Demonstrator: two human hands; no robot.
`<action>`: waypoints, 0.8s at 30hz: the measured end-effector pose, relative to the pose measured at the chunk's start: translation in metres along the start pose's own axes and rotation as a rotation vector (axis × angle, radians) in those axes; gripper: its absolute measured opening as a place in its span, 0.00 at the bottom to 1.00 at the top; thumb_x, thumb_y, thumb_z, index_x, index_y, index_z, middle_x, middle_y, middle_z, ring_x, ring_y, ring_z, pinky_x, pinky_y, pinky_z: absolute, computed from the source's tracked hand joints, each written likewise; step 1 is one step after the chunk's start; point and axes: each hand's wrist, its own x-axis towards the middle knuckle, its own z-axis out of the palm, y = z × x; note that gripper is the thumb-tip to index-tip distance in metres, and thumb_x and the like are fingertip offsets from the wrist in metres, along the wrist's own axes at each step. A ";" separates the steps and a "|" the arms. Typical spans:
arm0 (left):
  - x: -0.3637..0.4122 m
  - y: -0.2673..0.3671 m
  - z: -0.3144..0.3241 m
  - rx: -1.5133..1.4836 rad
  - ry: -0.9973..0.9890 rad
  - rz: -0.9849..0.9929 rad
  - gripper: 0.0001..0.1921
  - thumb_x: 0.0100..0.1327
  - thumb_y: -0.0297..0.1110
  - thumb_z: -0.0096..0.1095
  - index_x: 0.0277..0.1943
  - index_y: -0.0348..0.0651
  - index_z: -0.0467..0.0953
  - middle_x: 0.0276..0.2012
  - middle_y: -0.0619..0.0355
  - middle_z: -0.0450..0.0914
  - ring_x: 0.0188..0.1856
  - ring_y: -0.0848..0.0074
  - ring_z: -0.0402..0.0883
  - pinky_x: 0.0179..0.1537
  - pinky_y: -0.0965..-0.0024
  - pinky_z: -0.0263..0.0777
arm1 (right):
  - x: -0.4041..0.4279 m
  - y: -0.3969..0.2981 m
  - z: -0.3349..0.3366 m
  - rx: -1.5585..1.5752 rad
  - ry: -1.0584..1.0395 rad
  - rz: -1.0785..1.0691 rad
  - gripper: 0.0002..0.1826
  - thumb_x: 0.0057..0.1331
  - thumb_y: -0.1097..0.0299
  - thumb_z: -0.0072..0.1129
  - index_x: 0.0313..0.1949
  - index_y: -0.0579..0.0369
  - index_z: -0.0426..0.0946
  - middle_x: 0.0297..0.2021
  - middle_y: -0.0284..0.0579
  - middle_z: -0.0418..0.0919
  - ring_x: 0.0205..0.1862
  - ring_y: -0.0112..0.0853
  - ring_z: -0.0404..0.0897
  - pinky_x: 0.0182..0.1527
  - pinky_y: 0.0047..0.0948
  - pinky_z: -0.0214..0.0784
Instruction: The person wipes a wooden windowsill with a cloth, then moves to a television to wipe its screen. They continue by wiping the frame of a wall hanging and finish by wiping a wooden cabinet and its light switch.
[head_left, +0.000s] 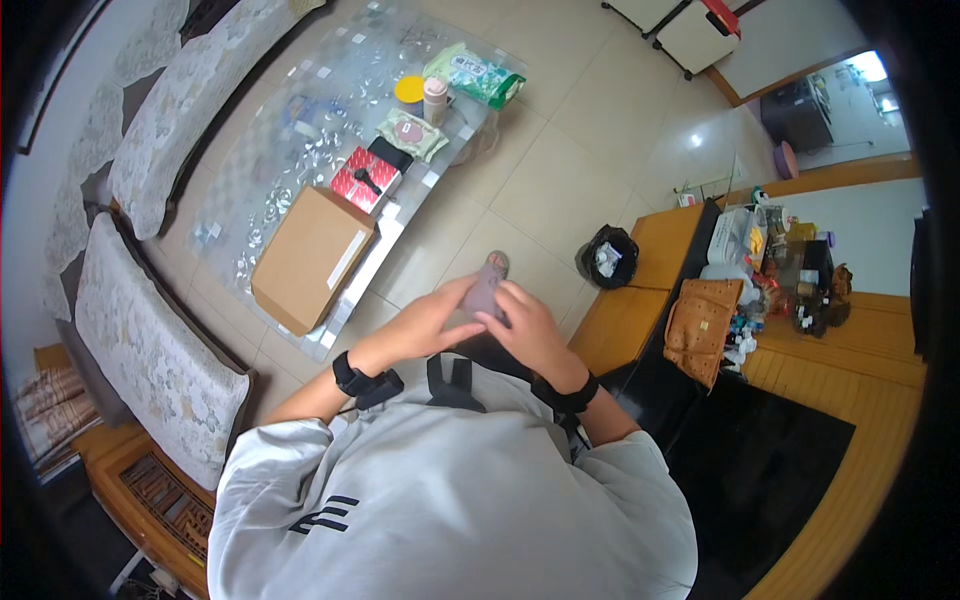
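Observation:
Both hands meet in front of my body around a small mauve item, which looks soft, perhaps fabric; its exact kind is unclear. My left hand has its fingers along the item's left side, with the thumb stretched underneath towards the other hand. On the opposite side, my right hand pinches it between thumb and bent fingers. Part of the item is hidden by the fingers. Beyond it, a sandalled foot shows on the floor. Each wrist wears a black strap.
Left of me stands a low table with a clear patterned cover. It bears a cardboard box, a red-and-white box and wipes packs. To the right are a lined waste bin, a wooden cabinet and a brown bag.

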 end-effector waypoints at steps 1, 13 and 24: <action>0.011 -0.002 0.003 0.007 0.004 0.000 0.34 0.62 0.40 0.66 0.65 0.35 0.58 0.56 0.41 0.72 0.52 0.56 0.76 0.53 0.62 0.70 | 0.011 0.005 -0.003 -0.006 -0.045 -0.084 0.15 0.61 0.63 0.62 0.41 0.59 0.71 0.41 0.50 0.73 0.34 0.47 0.76 0.39 0.41 0.71; 0.144 -0.023 0.002 -0.104 0.295 -0.183 0.16 0.61 0.32 0.65 0.50 0.36 0.73 0.40 0.49 0.78 0.39 0.61 0.78 0.44 0.65 0.72 | 0.130 0.106 -0.104 0.141 -0.203 -0.138 0.13 0.58 0.69 0.64 0.38 0.59 0.72 0.35 0.48 0.73 0.33 0.46 0.75 0.34 0.39 0.69; 0.145 -0.060 -0.014 -0.026 0.552 -0.442 0.13 0.57 0.27 0.65 0.42 0.36 0.69 0.34 0.48 0.74 0.35 0.53 0.75 0.35 0.60 0.67 | 0.209 0.121 -0.049 0.144 -0.534 -0.176 0.12 0.60 0.66 0.65 0.37 0.58 0.73 0.29 0.50 0.76 0.27 0.41 0.77 0.29 0.34 0.68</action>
